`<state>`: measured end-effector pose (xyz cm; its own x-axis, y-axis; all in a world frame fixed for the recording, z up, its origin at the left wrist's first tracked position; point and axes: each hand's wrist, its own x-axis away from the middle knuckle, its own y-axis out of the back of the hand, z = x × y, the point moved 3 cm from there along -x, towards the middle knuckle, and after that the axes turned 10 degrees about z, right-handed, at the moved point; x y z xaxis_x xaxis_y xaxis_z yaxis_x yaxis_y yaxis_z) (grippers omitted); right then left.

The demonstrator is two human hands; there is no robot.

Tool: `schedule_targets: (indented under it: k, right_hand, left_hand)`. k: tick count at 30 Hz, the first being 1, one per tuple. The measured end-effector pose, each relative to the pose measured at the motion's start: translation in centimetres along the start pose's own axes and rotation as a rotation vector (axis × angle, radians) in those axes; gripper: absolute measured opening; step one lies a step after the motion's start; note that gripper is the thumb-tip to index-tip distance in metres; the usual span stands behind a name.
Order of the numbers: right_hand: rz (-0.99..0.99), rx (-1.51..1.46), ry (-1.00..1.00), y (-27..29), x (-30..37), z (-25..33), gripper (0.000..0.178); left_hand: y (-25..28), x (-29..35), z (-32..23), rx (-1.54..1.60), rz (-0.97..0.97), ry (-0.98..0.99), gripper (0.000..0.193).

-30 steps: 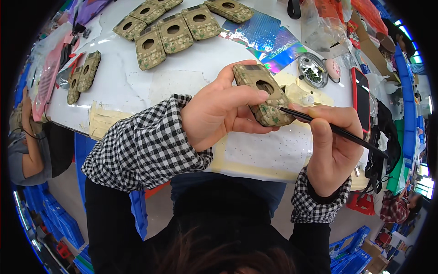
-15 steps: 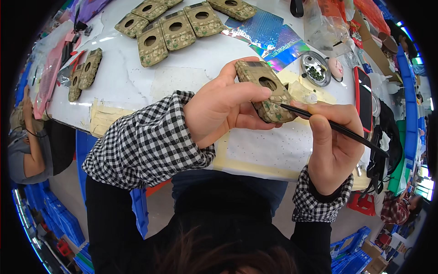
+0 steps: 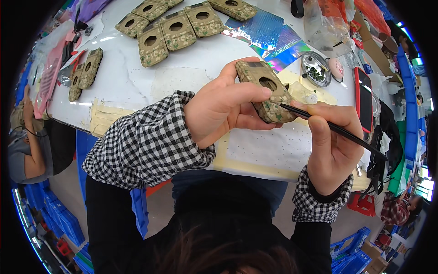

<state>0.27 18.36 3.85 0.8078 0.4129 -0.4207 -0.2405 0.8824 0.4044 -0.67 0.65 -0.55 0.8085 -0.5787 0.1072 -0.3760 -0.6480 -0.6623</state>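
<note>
My left hand (image 3: 223, 100) is closed around a camouflage-patterned model tank hull (image 3: 260, 75) with a round hole in its top. The thumb rests beside the hole, and the fingers support the hull from underneath. My right hand (image 3: 333, 141) pinches slim black tweezers (image 3: 349, 132) like a pen. Their pointed tip touches or nearly touches the hull's near end; whether anything tiny is between the points is too small to tell. To the right, a round clear dish (image 3: 326, 82) contains small dark green bits (image 3: 315, 73).
Several similar hulls (image 3: 175, 28) lie at the back, and more (image 3: 90, 68) on the left. Shiny holographic sheets (image 3: 285, 43), a red-edged phone (image 3: 363, 93) and a speckled white paper (image 3: 264, 148) are on the white table (image 3: 114, 68). A co-worker's arm (image 3: 29, 123) shows far left.
The tweezers' back end has dipped very slightly as my right hand shifts a little. My left hand and the hull stay practically still.
</note>
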Motion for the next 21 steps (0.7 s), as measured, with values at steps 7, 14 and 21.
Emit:
schedule_targets:
  k: [7,14,21]
  right_hand:
    - [0.003,0.001,0.013,-0.07,-0.01,-0.05,0.009]
    - [0.000,0.013,0.030,-0.05,0.02,-0.08,0.010]
    - [0.005,0.011,-0.005,0.08,0.13,-0.06,0.011]
  left_hand:
    - [0.03,-0.09,0.08,0.003,-0.006,-0.002,0.062]
    - [0.04,-0.05,0.01,0.012,0.003,-0.003,0.061]
    - [0.10,0.03,0.04,0.014,-0.002,-0.003,0.060]
